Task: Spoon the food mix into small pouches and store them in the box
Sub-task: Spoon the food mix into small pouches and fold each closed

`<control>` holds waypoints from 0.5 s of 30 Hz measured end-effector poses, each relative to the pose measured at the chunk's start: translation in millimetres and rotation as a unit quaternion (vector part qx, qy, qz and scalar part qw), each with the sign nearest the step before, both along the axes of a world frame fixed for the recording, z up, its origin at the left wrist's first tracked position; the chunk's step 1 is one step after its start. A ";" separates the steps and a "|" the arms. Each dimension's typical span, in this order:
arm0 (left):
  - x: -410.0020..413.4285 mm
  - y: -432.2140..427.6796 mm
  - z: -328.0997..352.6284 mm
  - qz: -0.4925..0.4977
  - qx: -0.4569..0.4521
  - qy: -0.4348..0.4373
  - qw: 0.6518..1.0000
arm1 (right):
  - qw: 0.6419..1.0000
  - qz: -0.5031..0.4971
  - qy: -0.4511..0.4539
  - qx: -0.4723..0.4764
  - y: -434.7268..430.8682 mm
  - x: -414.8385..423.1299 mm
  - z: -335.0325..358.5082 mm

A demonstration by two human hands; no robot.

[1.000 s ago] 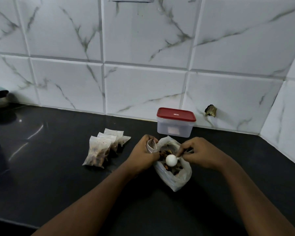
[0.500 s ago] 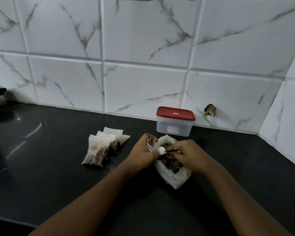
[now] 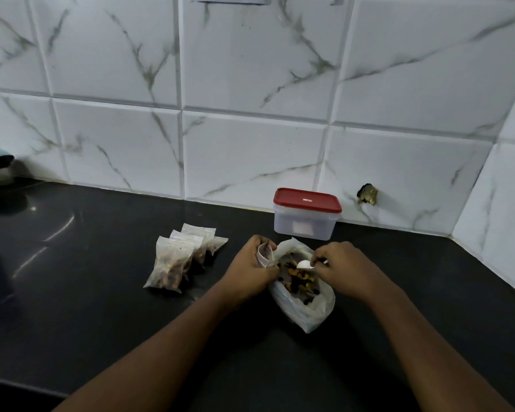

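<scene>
Landmark: open plastic bag (image 3: 305, 310) lying on the black worktop (image 3: 101, 307), mouth turned up, dark and orange food mix (image 3: 298, 282) exposed inside.

Left hand (image 3: 249, 267): at the bag's left rim, touching it. Its fingers are curled round a small clear pouch (image 3: 263, 254) held mouth-up. The hand hides most of the pouch, so how wide the mouth gapes cannot be told.

Right hand (image 3: 347, 266): at the bag's right rim, thumb and fingertips pinching the handle of a white spoon (image 3: 304, 264). The bowl sits over the mix in the far part of the bag. It shows white from above, and I cannot make out any load.

Key relation: the spoon's long axis runs roughly right to left across the bag's mouth, bowl end pointing at the pouch. The pouch mouth lies left of the bowl, near but not touching. The left hand is the nearer one to the pouch, and the right hand alone governs the spoon.

Judgement: next comes a dip into the mix, then a short leftward carry along that axis. Tipping above the bag would let strays fall back in.

Filled pouches (image 3: 176, 263): an overlapping row left of the bag, beyond the left hand.

Red-lidded box (image 3: 306, 217): behind the bag, against the tiled wall (image 3: 250, 144), lid on. Storing not yet begun, by my reading.
</scene>
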State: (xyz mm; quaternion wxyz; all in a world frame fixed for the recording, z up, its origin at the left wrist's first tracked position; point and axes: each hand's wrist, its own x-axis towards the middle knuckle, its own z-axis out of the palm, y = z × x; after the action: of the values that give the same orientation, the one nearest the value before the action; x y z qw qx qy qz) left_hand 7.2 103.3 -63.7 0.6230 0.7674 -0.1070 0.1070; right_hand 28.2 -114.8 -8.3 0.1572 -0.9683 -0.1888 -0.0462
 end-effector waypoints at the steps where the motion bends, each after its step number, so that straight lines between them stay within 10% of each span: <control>1: 0.5 -0.2 -0.5 -0.001 0.000 -0.001 1.000 | 1.000 0.001 0.004 0.002 1.9 -1.0 0.2; 15: -1.6 -0.9 2.6 0.006 0.006 0.010 1.000 | 0.998 0.037 0.039 0.034 2.0 -5.6 -0.2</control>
State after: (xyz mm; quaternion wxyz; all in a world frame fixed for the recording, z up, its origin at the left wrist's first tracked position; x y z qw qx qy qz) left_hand 5.6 102.4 -61.1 0.6187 0.7728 -0.0973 0.1027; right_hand 22.5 -112.8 -8.4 0.1988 -0.9557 -0.2171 -0.0089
